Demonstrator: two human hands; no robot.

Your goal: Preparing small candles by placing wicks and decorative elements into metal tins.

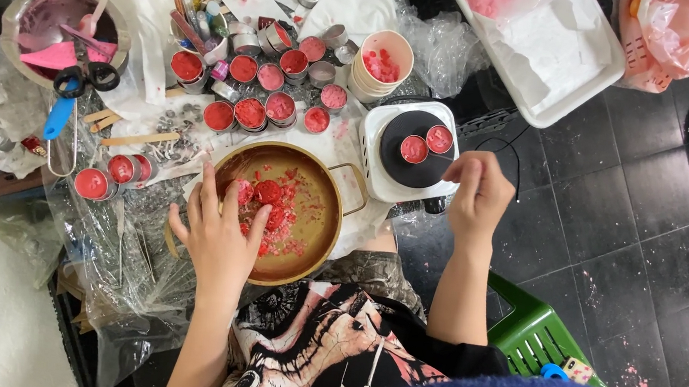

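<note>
Both hands outstretched, fingers spread over pan.

The brass pan sits low in the middle, round and shallow, with a loop handle toward the hotplate. Its floor holds scattered red wax bits and two round red wax discs lying flat near the left side (a third may hide under the fingers). The hotplate is white and square with a black round top, just right of the pan's rim. Two small metal tins stand upright on the black top, side by side, each filled with pinkish-red wax, nearly touching one another.
</note>
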